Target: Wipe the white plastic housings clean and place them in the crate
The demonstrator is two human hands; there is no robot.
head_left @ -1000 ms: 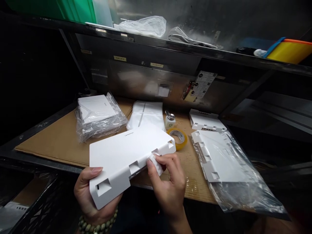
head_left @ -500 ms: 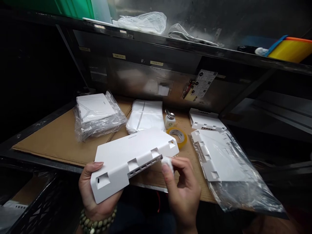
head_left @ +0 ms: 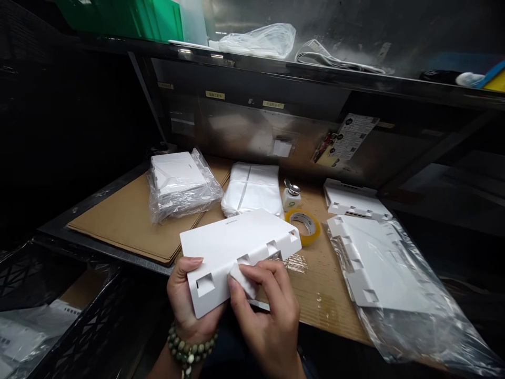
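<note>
A white plastic device cover [head_left: 232,237] marked HUAWEI, with square notches along its near edge, is tilted above the bench. My left hand [head_left: 191,295] grips its left end, thumb on top and fingers beneath. Between the thumb and fingers of my right hand [head_left: 268,305] is a small white wiping cloth [head_left: 242,281], pressed against the cover's near edge. The cloth and fingers hide part of the port openings there. Just beyond the cover's right end lies a roll of yellowish tape [head_left: 313,229].
Bagged white covers [head_left: 179,176] sit on cardboard [head_left: 126,226] at the left. Behind are a stack of white bags [head_left: 252,187] and a pump bottle [head_left: 292,197]. More white covers [head_left: 374,263] lie on plastic film at the right. A shelf edge [head_left: 315,71] crosses above.
My right hand has carried the cloth leftward along the cover's near edge, from its right part toward the left hand. The camera view has shifted, so the bench appears further right.
</note>
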